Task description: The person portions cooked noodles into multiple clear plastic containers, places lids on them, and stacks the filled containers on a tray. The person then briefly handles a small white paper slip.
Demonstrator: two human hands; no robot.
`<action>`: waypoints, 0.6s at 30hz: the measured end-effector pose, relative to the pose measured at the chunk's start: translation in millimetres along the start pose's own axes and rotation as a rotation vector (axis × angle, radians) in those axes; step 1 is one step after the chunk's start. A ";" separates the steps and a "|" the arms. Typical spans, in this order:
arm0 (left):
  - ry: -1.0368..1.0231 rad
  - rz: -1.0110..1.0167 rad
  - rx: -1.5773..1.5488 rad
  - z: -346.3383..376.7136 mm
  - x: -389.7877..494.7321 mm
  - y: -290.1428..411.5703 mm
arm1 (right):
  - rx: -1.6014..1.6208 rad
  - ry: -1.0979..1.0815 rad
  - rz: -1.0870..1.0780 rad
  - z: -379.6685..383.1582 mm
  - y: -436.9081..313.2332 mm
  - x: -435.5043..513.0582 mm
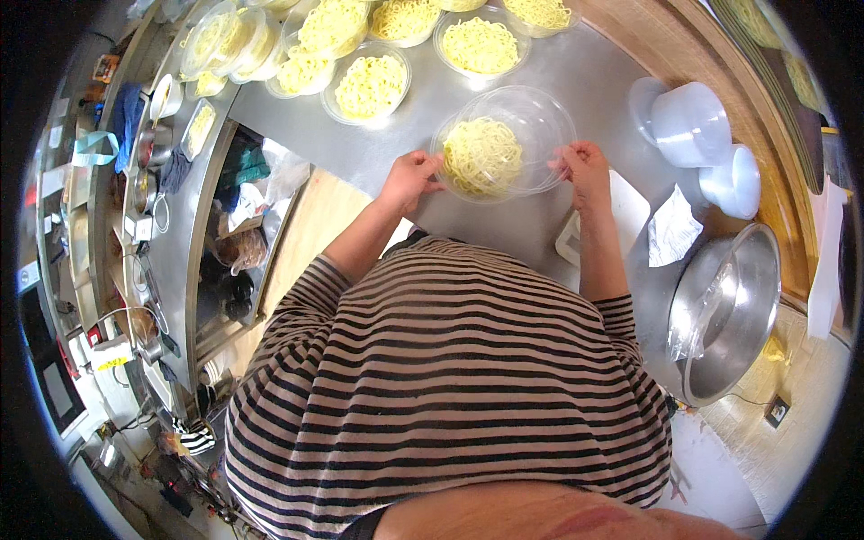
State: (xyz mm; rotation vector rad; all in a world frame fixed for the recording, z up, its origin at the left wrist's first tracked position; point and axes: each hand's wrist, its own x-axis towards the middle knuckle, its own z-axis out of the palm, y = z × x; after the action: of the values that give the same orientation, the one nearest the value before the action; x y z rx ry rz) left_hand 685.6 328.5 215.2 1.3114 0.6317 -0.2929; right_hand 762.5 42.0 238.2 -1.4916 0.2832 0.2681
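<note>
A clear round plastic bowl (440, 140) rests on the steel worktop before me, with a nest of pale yellow noodles (480, 156) inside. My left hand (412, 179) grips its left rim between thumb and fingers. In my right hand (584, 169) is the edge of a clear plastic lid (545, 128). The lid overlaps the right part of the bowl and sticks out past it to the right. Whether the two rims touch cannot be told through the clear plastic.
Several noodle-filled bowls (371, 88) stand beyond my hands, some stacked at far left (223, 40). To the right are stacked plastic containers (692, 125), crumpled white paper (675, 227), a white tray (628, 202) and a large steel basin (759, 324). A cluttered steel counter (179, 223) runs along the left.
</note>
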 end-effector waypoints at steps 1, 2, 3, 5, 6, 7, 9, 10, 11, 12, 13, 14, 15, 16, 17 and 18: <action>0.065 0.070 0.035 -0.3 0.5 -1.7 | -0.013 0.009 0.009 5.4 4.1 -0.8; 0.117 0.163 0.064 -1.5 -0.2 -2.1 | -0.042 -0.030 0.019 8.5 7.3 -1.0; 0.175 0.264 0.193 -4.0 -0.1 0.1 | -0.067 -0.072 0.036 10.7 9.9 -0.7; 0.259 0.511 0.442 -6.8 -0.9 6.5 | -0.085 -0.110 0.041 14.5 14.3 0.6; 0.192 0.403 0.362 -7.5 -3.3 9.2 | -0.078 -0.104 0.033 15.7 15.8 1.2; 0.124 0.294 0.281 -8.1 -6.4 11.8 | -0.072 -0.094 0.042 16.6 17.1 1.6; 0.052 0.173 0.188 -7.6 -10.5 16.7 | -0.034 -0.095 0.021 16.9 18.8 1.9; 0.048 0.162 0.178 -7.2 -11.0 19.1 | -0.008 -0.096 0.013 16.6 19.6 1.8; 0.040 0.168 0.166 -6.2 -10.1 21.3 | -0.007 -0.086 0.012 16.0 20.6 2.0; 0.052 0.173 0.208 -4.9 -9.1 22.5 | 0.001 -0.079 0.008 15.2 21.9 2.3; 0.062 0.196 0.246 -3.4 -7.9 23.0 | 0.008 -0.072 0.004 14.4 23.8 2.5; 0.076 0.206 0.296 -2.0 -6.0 23.3 | -0.008 -0.035 -0.019 14.0 26.2 3.4; 0.067 0.208 0.288 -0.9 -3.9 23.6 | -0.023 0.001 -0.042 14.4 29.3 4.8; 0.064 0.196 0.291 0.1 -1.9 24.0 | -0.029 0.031 -0.062 15.0 32.4 6.8; 0.071 0.172 0.304 0.7 -0.4 24.3 | -0.056 0.066 -0.132 16.6 36.0 9.4; 0.085 0.184 0.327 1.8 0.4 23.9 | -0.072 0.097 -0.199 18.8 39.5 12.3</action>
State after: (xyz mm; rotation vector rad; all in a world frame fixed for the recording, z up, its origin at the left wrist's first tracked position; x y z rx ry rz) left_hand 699.2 332.8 234.4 1.6920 0.5442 -0.1946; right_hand 760.8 63.3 198.1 -1.5936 0.2020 0.0473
